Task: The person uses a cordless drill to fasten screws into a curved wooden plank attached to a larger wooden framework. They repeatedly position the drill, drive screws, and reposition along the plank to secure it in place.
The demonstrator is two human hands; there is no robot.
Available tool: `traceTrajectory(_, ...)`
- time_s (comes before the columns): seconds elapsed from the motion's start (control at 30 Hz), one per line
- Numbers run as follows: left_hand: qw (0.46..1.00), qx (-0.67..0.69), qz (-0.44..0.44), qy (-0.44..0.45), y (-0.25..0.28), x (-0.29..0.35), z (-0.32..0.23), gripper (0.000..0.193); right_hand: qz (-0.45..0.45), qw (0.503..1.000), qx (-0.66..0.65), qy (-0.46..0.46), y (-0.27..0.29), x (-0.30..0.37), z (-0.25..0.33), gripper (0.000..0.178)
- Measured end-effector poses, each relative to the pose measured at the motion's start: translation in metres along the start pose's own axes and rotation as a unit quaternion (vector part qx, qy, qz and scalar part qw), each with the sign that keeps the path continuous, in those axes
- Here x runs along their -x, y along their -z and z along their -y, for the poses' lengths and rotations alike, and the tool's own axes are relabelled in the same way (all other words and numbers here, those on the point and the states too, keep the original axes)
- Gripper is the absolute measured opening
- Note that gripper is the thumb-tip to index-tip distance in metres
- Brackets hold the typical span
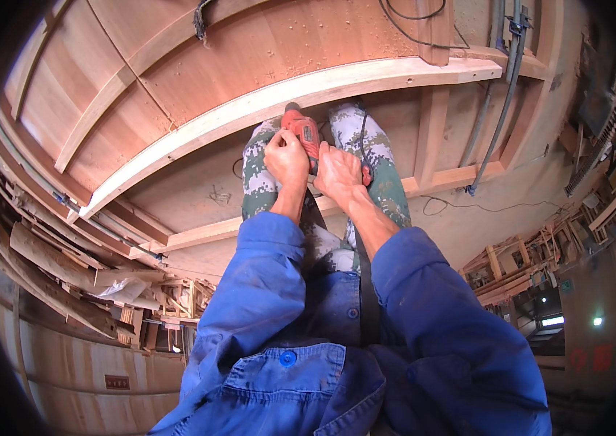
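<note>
A red corded power drill (308, 132) sits between my knees, its dark nose toward a long pale wooden beam (264, 100). My right hand (340, 171) is wrapped round the drill's rear part, where a red bit of its handle shows beyond the fingers. My left hand (287, 160) is closed against the drill's left side, thumb and fingers pinched together near its front. What those fingers hold, if anything, is hidden. The beam bows across in front of my legs and has a few small holes. The drill's tip is hard to make out.
Beyond the beam lies a wooden panel (228, 69) with ribs and scattered shavings. Long metal bar clamps (497, 109) grip the frame at right. A nearer wooden rail (206, 236) crosses by my legs. A black cord (489, 209) trails on the floor; timber stacks (68, 261) stand left.
</note>
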State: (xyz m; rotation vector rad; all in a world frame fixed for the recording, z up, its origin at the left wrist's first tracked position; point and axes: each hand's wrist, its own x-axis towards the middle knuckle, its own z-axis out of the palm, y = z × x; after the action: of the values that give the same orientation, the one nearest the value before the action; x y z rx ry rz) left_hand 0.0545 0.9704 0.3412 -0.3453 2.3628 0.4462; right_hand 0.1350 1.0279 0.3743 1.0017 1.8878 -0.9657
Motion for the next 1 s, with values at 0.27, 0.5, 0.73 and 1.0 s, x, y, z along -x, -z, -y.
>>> traceTrajectory(0.27, 1.0, -0.017, -0.015, -0.019, -0.002, -0.001, -0.004, 0.036, 0.009, 1.0, 0.0, -0.004, 0.003, -0.002, 0.0, 0.029)
traceTrajectory(0.5, 0.999, -0.033, 0.021, -0.021, 0.002, -0.006, 0.001, 0.036, -0.032, 0.999, -0.023, 0.008, 0.005, 0.0, 0.001, 0.029)
traceTrajectory(0.73, 0.998, 0.025, -0.006, -0.063, 0.033, 0.03, -0.006, 0.034, -0.014, 0.998, -0.009, 0.055, 0.033, 0.035, 0.005, 0.042)
traceTrajectory(1.0, 0.999, 0.037, -0.031, 0.026, -0.012, -0.012, 0.014, 0.038, -0.016, 0.995, 0.065, 0.072, 0.009, -0.019, -0.004, 0.04)
